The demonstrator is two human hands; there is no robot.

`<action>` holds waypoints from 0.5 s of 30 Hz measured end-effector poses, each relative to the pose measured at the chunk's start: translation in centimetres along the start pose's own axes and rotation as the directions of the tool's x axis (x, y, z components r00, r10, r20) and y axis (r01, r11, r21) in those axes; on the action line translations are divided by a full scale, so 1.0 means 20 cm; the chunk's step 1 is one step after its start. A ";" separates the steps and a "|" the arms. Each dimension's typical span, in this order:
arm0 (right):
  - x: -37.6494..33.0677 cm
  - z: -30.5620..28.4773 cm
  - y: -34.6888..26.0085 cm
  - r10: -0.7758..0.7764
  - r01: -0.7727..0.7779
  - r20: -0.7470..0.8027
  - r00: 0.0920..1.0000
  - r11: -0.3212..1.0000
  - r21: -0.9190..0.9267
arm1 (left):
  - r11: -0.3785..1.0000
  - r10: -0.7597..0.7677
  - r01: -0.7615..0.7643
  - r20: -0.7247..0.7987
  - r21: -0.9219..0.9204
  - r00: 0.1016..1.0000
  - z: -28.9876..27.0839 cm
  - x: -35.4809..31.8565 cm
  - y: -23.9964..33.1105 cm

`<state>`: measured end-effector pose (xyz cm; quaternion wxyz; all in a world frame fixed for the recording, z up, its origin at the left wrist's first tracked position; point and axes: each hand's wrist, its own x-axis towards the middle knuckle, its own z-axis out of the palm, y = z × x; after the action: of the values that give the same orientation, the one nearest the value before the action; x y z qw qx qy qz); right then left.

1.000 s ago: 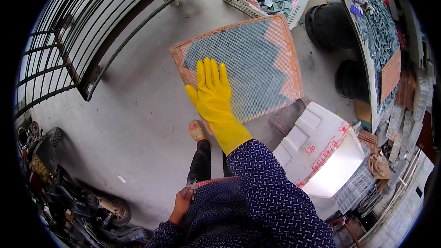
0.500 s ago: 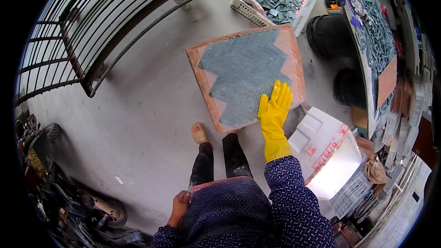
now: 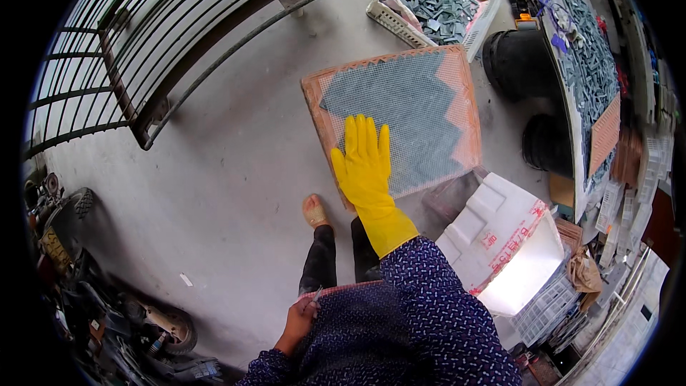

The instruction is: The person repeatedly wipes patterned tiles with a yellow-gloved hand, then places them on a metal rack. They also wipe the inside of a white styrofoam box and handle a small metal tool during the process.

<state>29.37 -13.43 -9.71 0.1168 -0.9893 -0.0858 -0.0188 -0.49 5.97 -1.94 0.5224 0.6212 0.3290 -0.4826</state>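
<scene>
The right hand [image 3: 366, 171], in a long yellow glove, is laid flat over the board [image 3: 473, 111], palm down. Its fingers [image 3: 361, 136] are straight and only slightly apart, aimed at the far edge, with the thumb standing off to the left; they have hold of nothing. Whether they press on the board or just skim it, I cannot tell.

The board lies in front of the person, directly under these fingers and reaching well past them to the far side and the right. It has an orange rim, and pale mesh covers its field of grey tiles [image 3: 411, 100], which has a zigzag border on the right. The glove covers part of the near left side of that field; its cuff crosses the near edge.

The left hand [image 3: 299, 323] is bare and well apart from the board, at the hem of the apron [image 3: 350, 322]. Its fingers are closed in a pinch on a thin sliver [image 3: 319, 293], too small to make out.

Just beyond the board's far right corner stands a crate [image 3: 395, 26] of loose grey pieces. A white box [image 3: 493, 218] is beside the near right corner. Farther right, past two black buckets [image 3: 525, 64], a counter [image 3: 580, 196] carries more pieces.
</scene>
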 end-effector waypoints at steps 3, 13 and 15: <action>0.16 -0.01 0.00 -0.035 0.040 -0.062 0.997 0.995 0.087 | 0.998 -0.026 0.026 -0.006 0.060 1.000 -0.03 0.03 -0.09; -0.05 -0.06 0.00 -0.163 0.159 -0.007 0.987 0.951 0.264 | 1.000 0.014 -0.014 -0.002 -0.006 1.000 -0.03 0.03 0.04; 0.14 -0.01 0.00 -0.193 0.198 -0.045 0.980 0.937 0.288 | 0.997 0.006 -0.007 -0.009 -0.073 1.000 -0.02 0.07 -0.01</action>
<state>32.18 -13.07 -9.33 0.2592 -0.9477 -0.1844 -0.0255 -0.19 6.36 -3.29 0.5448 0.6049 0.3465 -0.4660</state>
